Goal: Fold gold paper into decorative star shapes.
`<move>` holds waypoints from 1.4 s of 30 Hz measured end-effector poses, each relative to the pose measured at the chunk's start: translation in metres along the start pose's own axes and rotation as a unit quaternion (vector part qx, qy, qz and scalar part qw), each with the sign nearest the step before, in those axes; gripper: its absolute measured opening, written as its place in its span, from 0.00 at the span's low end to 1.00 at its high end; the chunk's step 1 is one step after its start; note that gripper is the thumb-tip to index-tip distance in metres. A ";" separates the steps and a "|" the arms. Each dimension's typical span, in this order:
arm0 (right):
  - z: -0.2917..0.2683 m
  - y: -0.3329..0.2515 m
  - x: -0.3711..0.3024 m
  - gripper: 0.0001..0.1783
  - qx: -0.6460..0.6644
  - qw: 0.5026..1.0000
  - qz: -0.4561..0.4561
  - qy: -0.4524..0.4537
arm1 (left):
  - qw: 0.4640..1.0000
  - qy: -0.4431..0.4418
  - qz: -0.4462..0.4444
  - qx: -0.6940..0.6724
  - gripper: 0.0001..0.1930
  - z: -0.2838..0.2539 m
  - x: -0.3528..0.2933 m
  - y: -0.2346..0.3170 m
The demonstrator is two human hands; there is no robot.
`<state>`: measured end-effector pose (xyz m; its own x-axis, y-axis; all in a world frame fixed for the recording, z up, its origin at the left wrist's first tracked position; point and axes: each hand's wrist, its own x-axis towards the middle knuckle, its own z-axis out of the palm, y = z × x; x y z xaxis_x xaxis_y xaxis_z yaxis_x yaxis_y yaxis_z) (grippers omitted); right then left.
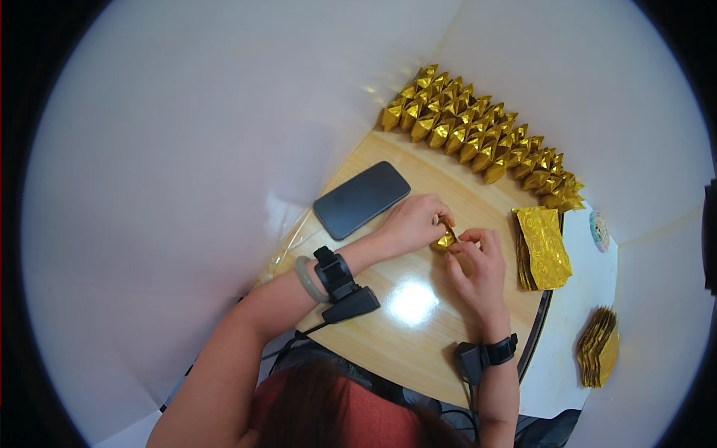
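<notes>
A small gold foil paper piece (446, 239), partly folded, is held between my two hands above the wooden table. My left hand (417, 222) has its fingers curled round the piece's upper left side. On the other side, my right hand (482, 272) pinches its edge with thumb and fingers bent. Fingers cover much of the piece, so its full shape is hidden. Right of my right hand lies a stack of flat gold foil papers (545, 246). Folded gold paper ingots (455, 131) with pointed ends stand in several rows along the far edge.
A dark smartphone (362, 198) lies left of my hands on the wooden table (381, 336). On the white surface at the right rest another gold paper stack (597, 349) and a round patterned object (600, 230). White walls (187, 149) enclose the table. Black devices with cables are strapped to both wrists.
</notes>
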<state>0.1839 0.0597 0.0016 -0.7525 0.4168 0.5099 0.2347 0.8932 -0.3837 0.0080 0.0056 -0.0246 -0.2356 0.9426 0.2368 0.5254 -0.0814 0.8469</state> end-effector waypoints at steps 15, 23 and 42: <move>-0.046 0.063 0.040 0.10 -0.110 0.969 0.205 0.088 | 0.985 -0.070 0.100 0.124 0.12 0.006 -0.008 -0.008; -0.017 0.124 0.074 0.09 -0.213 0.950 0.219 0.071 | 0.977 -0.077 0.137 0.141 0.12 0.008 -0.009 -0.007; -0.064 0.127 -0.018 0.32 -0.355 0.919 0.159 0.056 | 0.977 -0.080 0.136 0.142 0.14 0.006 -0.009 -0.004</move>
<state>0.2662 0.1763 -0.0072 -0.5178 0.6557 0.5495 0.8048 0.5912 0.0529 0.0129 -0.0001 -0.0332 0.0628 0.9390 0.3381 0.7622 -0.2638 0.5912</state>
